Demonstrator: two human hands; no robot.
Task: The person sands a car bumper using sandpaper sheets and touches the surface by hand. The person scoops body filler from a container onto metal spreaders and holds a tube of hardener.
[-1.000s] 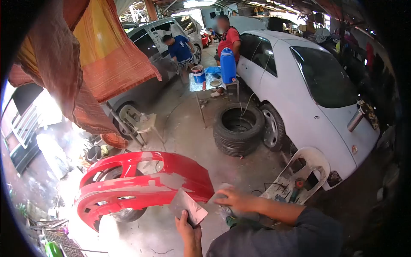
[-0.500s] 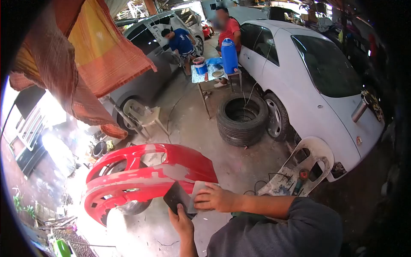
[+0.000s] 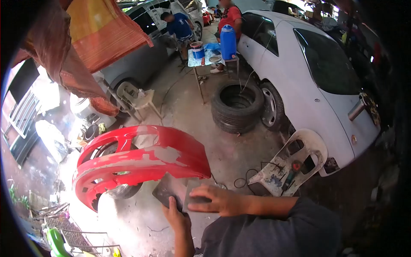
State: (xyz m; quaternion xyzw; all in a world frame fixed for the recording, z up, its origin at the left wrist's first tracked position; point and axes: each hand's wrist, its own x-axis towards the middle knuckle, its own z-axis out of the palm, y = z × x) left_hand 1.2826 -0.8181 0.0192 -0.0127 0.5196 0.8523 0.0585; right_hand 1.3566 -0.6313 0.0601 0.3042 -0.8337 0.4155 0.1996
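My left hand [image 3: 177, 216] grips a dark, thin flat plate [image 3: 162, 192] from below, with the thumb on its face. Fingers bent over it, my right hand [image 3: 220, 200] holds a grey flat spreader-like piece [image 3: 188, 198] against or just over the plate's right side. Whether anything lies between the two pieces, I cannot make out. Just beyond my hands stands a red car bumper [image 3: 184, 147] with grey filler-like patches [image 3: 165, 155] along it. Neither hand touches the bumper.
A white plastic chair [image 3: 314, 143] bearing a power tool [image 3: 292, 174] is at right, by a pale car [image 3: 299, 73]. Stacked tires [image 3: 237, 107] and a small table [image 3: 205, 60] with a blue jug [image 3: 227, 43] stand ahead. Two people [image 3: 177, 28] [image 3: 231, 19] are farther back.
The view has shifted, so the bumper and tires sit a little lower-left or higher in frame. My right hand and the grey piece have slid slightly over the plate; both hands keep their holds.
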